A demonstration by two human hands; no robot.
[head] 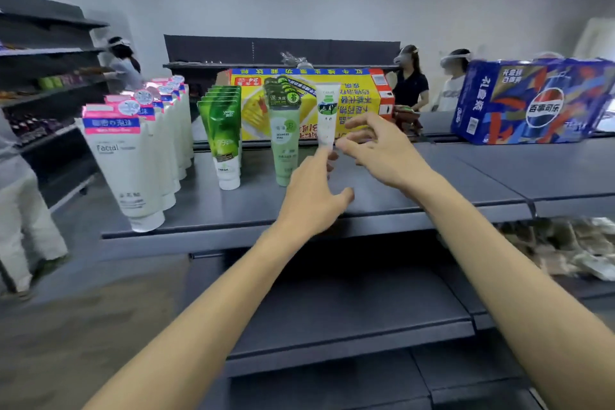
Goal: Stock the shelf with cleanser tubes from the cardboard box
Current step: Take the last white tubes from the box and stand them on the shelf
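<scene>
On your far left stands a row of white tubes with pink tops (133, 160), cap down on the top shelf (466, 183), the nearest marked "Facial". Next comes a row of dark green tubes (223, 136), then a row of pale green seaweed tubes (284, 143), all upright on their caps. Just right of those is the single white tube (327, 116), slim, with a green picture band near its flat top and its cap end down by your fingers. Your left hand (312, 193) reaches up with relaxed fingers, the tips at the tube's base; motion blur hides whether they touch it. Your right hand (376, 150) hovers just beside the tube, fingers spread and loosely bent, holding nothing. Behind the rows lies a yellow cardboard box (352, 90), and farther right a blue Pepsi case (532, 100).
</scene>
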